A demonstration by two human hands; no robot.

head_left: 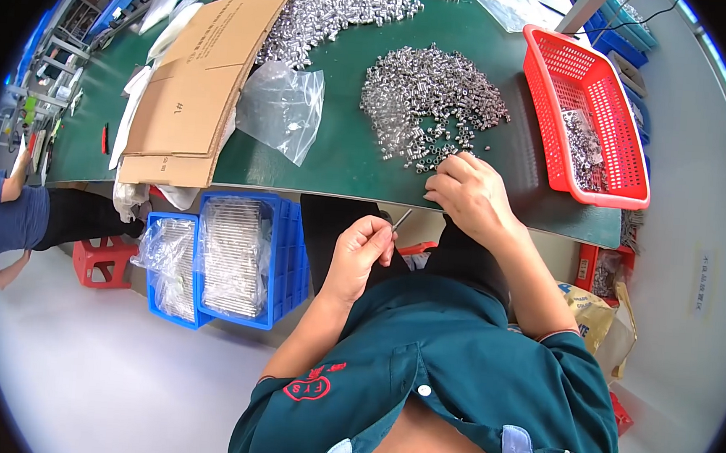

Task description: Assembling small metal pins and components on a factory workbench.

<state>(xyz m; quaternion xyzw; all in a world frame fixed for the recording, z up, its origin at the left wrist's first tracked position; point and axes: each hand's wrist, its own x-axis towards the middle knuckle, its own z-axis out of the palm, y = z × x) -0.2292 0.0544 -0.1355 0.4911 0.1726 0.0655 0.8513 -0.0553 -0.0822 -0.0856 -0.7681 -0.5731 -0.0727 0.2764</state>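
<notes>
Here the left hand (362, 245) pinches a thin metal pin (402, 220) below the green table (342, 162) edge, while the right hand (466, 192), fingers curled, touches the heap of small metal parts (431, 101).

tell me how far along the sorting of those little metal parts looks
Done: some small metal parts already lie in the red basket, a thin layer at its near end. In hand: the left hand pinches a thin metal pin below the table edge, while the right hand picks at the near pile of small metal nuts. Left: most of that pile, plus a larger heap farther back on the green table.
</notes>
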